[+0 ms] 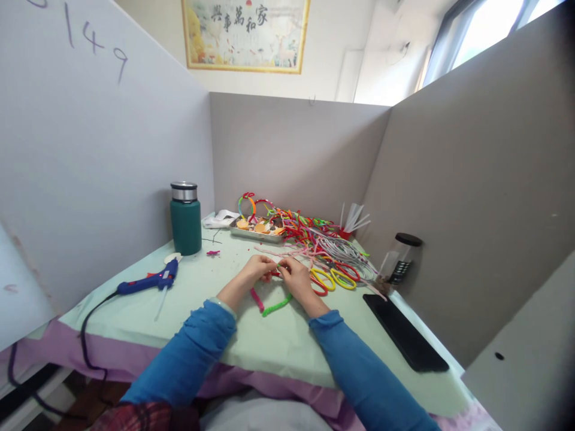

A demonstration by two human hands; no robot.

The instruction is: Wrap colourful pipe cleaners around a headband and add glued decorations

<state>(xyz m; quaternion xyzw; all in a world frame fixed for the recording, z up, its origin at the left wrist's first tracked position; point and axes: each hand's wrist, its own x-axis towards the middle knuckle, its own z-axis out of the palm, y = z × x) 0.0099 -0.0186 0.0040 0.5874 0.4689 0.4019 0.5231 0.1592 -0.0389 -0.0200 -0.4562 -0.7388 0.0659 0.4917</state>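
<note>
Close together over the middle of the table, my left hand and my right hand pinch a fuzzy pipe cleaner strip between their fingertips. The strip hangs below the hands in a bent loop, pink on the left and bright green on the right. A bit of green and red shows at the fingertips, and the rest there is hidden by the fingers. Just right of my right hand lie yellow-handled scissors and red rings that look like scissor handles.
A blue glue gun with a cord lies left, before a green bottle. A metal tray of small pieces and a pile of pipe cleaners fill the back. A black phone and a clear jar are right.
</note>
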